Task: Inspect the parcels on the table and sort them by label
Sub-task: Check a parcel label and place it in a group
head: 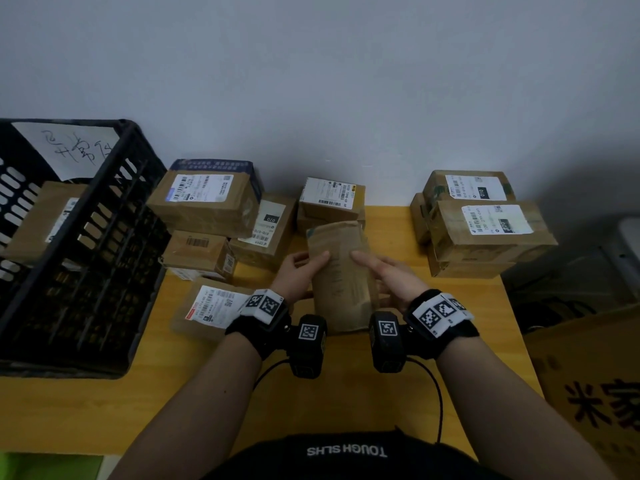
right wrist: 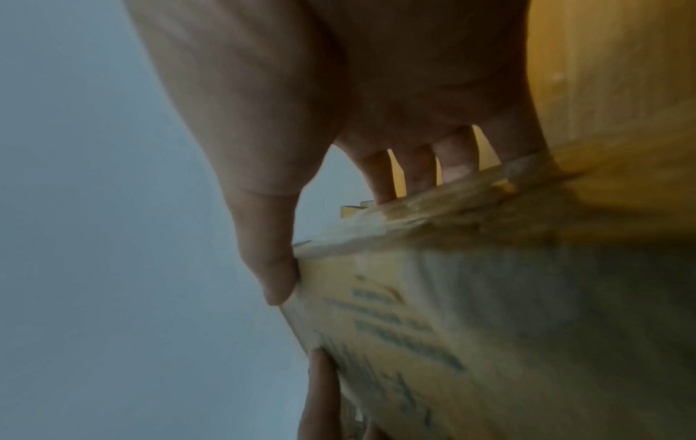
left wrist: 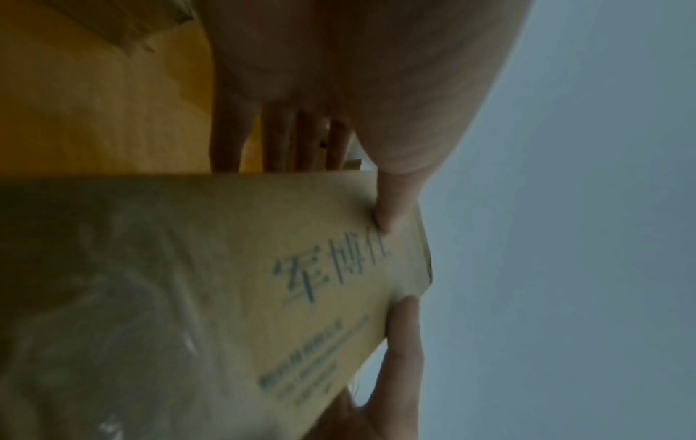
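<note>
Step in hand: inspection; 1 brown parcel (head: 341, 275) is held up over the middle of the tabletop (head: 86, 410), plain printed face toward the head camera, no shipping label seen on that face.
Left hand (head: 299, 271): grasping the parcel's left edge, thumb on the upper face, fingers beneath.
Right hand (head: 388, 277): grasping the right edge the same way; the wrist views show each thumb pressed on the printed cardboard.
Next move, judged: the parcel is probably to be turned over until a label is found, then assigned to a group.
Black crate (head: 79, 237): at the tabletop's left edge, 1 box inside, a handwritten sheet on its far wall.
Left pile (head: 207, 202): several labelled boxes stacked near the far-left corner, beside the crate.
Flat labelled parcel (head: 211, 306): just left of the left wrist, near the crate.
Middle box (head: 332, 199): at the far edge, directly behind the held parcel.
Right stack (head: 485, 223): at the far-right corner, labels reading 010 and 720.
In the way: the middle box crowds any forward tilt; the crate wall is high.
</note>
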